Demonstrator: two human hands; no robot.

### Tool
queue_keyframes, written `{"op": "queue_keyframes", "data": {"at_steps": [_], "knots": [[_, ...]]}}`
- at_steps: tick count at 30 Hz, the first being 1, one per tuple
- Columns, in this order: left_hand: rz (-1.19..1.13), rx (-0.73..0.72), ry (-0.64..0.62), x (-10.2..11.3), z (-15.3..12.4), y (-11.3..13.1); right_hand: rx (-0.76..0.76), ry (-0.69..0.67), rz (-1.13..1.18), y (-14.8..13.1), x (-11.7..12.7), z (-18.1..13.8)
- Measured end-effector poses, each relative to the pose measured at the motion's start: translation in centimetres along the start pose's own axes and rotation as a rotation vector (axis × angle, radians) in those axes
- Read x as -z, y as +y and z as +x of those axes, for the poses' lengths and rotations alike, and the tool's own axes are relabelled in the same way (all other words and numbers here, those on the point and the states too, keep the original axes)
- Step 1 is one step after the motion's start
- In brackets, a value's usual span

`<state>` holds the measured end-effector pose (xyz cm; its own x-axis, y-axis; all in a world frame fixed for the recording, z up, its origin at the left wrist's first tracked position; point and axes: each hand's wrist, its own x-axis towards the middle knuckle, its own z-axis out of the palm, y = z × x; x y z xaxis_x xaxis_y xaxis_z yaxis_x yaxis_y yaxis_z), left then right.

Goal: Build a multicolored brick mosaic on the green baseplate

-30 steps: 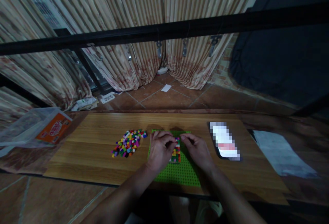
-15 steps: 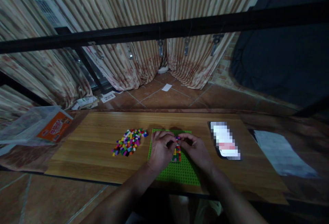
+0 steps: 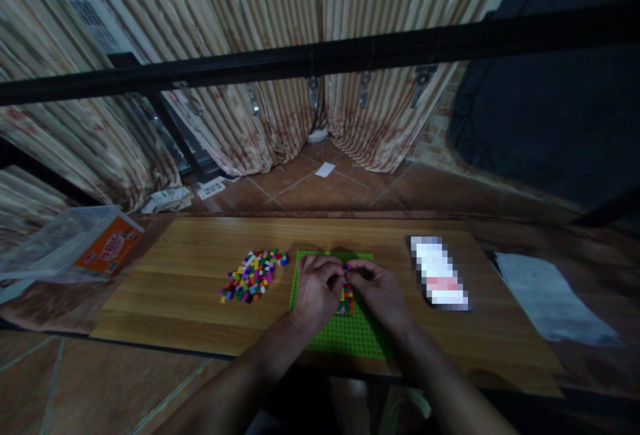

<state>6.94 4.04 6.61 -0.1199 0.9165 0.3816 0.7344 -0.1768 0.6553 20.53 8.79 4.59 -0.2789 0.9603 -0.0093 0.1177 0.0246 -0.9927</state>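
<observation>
A green studded baseplate (image 3: pixel 345 338) lies on the wooden table, with a block of multicoloured toy bricks (image 3: pixel 347 303) built up on its middle. Over the plate's left half, my left hand (image 3: pixel 320 288) is closed, its thumb and forefinger pinched at the far end of the built block. From the right, my right hand (image 3: pixel 379 290) meets it there, also in a pinch. Between the fingertips shows a small purple brick (image 3: pixel 346 266); which hand grips it, or whether both do, is hard to make out. The fingers hide part of the block.
Left of the plate is a loose pile of coloured bricks (image 3: pixel 255 276). A phone (image 3: pixel 439 274) with a blurred screen lies to the right, and white paper (image 3: pixel 553 298) beyond it. A clear plastic box (image 3: pixel 65 238) with an orange label stands at the far left. A black bar (image 3: pixel 280 62) crosses ahead.
Both hands stay pinched at the same spot, with only slight finger movement. The view has shifted a little; nothing else visibly differs.
</observation>
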Motion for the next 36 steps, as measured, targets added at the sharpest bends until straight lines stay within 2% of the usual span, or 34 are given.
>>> {"op": "queue_keyframes", "data": {"at_steps": [17,36], "knots": [[-0.036,-0.099,0.084,-0.43,-0.27,-0.23,0.025,-0.04,0.019,0.63,0.37,-0.05],[-0.026,-0.101,0.06,-0.78,-0.26,-0.62,-0.027,0.01,-0.055,-0.06,-0.21,-0.13]]}}
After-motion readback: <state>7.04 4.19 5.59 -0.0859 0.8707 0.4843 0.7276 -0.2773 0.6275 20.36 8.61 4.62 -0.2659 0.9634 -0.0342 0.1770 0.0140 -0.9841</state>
